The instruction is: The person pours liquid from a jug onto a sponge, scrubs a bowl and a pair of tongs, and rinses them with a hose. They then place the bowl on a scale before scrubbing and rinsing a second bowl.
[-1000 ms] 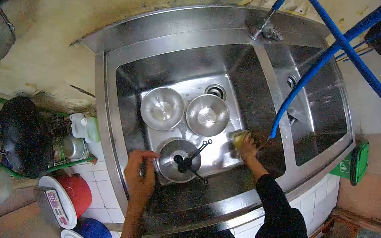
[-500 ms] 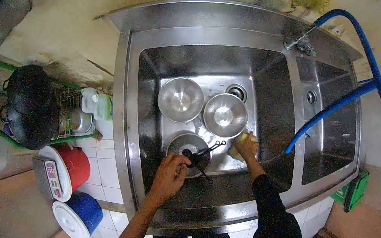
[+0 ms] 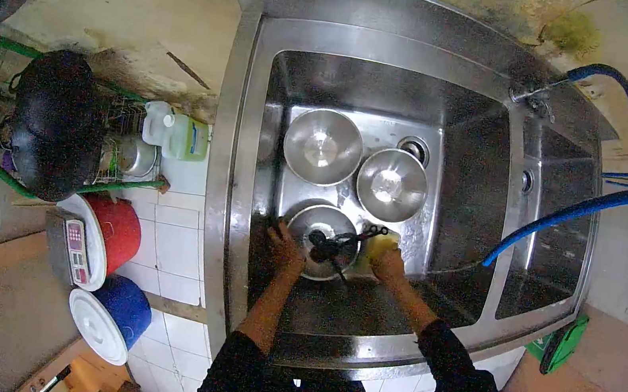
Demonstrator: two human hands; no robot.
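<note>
Three round metal bowls stand in the large sink basin (image 3: 479, 163). My left hand (image 3: 286, 254) is at the left side of the near bowl (image 3: 340, 270), its fingers spread along the outside of the rim; a firm grip does not show. Inside that bowl lie black utensils (image 3: 329, 248), with looped handle ends reaching over its right rim. Close to those loops, my right hand (image 3: 390, 268) is closed on a yellow sponge (image 3: 381, 246). Farther back are the left metal bowl (image 3: 322, 147) and the right metal bowl (image 3: 393, 185), each with nothing in it.
A blue hose (image 3: 560, 218) runs from the tap (image 3: 532, 98) and hangs over the divider into the basin. A smaller basin (image 3: 547, 253) adjoins on the right. To the left are a rack with a black wok (image 3: 55, 127), a jug (image 3: 186, 136), a red bucket (image 3: 116, 231) and a blue bucket (image 3: 123, 306).
My left hand has moved off the black utensils to the bowl's left rim. My right hand has brought the sponge left, towards the near bowl. The camera view has shifted.
</note>
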